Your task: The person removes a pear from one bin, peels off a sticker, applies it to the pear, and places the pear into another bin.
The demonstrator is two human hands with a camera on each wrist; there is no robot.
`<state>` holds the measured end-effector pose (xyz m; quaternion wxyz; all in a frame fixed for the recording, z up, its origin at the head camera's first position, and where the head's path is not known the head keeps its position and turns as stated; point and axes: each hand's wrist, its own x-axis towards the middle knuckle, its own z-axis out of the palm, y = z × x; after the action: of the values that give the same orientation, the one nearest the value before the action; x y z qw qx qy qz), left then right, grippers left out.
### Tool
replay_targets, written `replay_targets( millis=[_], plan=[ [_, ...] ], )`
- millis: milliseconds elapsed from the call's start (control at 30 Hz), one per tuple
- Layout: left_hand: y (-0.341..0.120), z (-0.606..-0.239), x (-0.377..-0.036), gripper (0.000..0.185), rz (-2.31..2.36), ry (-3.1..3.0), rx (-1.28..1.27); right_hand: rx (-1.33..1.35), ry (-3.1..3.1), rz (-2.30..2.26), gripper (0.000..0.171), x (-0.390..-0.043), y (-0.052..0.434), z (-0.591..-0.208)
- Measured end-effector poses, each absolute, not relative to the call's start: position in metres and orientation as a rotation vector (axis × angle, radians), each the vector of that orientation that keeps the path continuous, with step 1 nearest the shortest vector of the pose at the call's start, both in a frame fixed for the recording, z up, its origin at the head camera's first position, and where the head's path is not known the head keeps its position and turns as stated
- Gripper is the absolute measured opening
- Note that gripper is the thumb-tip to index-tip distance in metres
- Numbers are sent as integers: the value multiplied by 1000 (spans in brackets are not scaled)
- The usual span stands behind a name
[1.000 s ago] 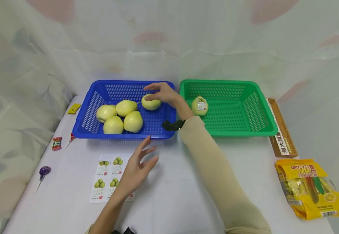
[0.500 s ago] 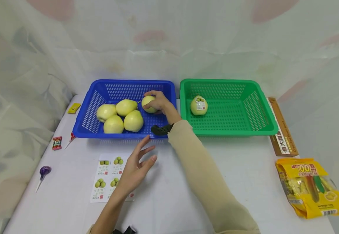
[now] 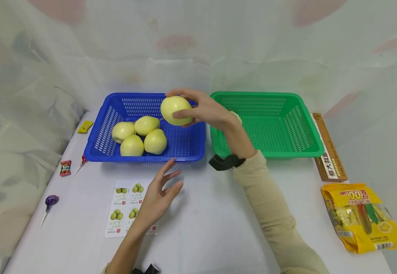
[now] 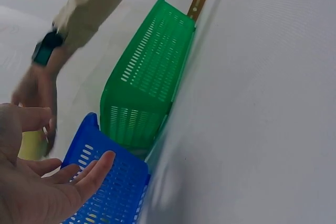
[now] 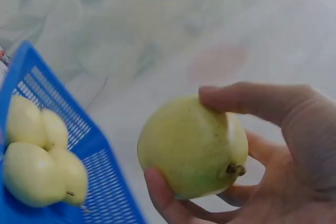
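Note:
My right hand (image 3: 208,110) grips a pale yellow-green pear (image 3: 175,110) above the right part of the blue basket (image 3: 143,159). In the right wrist view the thumb and fingers curl round that pear (image 5: 189,148), its short stem toward the palm. Several more pears (image 3: 132,145) sit together in the basket's left half. Partly hidden behind my right wrist, a pear (image 3: 237,116) lies in the green basket (image 3: 267,155). My left hand (image 3: 157,201) holds nothing, fingers loosely spread in front of the blue basket and over the edge of a sheet of pear stickers (image 3: 118,207).
On the left lie a purple lollipop (image 3: 51,200), a red-wrapped candy (image 3: 65,168), a red lollipop (image 3: 83,160) and a yellow packet (image 3: 85,126). A brown box (image 3: 332,152) and a yellow snack bag (image 3: 362,219) lie at the right. A curtain (image 3: 198,45) hangs behind the baskets.
My right hand reached down to the pear on the blue basket's right side, took hold of it and lifted it. My left hand stayed nearly still.

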<state>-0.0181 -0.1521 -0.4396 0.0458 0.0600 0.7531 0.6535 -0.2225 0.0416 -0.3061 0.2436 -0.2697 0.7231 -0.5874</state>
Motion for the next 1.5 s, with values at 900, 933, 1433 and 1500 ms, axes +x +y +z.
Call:
replay_targets(
  millis=[900,933,1433,1500],
  plan=[
    [-138,-452,-14,45,1810,2149,462,-597,1927,-1444,64,-81,145,-448],
    [-138,-453,-14,45,1799,2164,451,-586,1969,-1495,59,-78,145,-449],
    [-137,-456,-13,46,1762,2187,357,-735,2188,-1518,68,-41,137,-459],
    [-137,-457,-13,45,1754,2186,358,-716,2179,-1542,68,-40,137,-462]
  ],
)
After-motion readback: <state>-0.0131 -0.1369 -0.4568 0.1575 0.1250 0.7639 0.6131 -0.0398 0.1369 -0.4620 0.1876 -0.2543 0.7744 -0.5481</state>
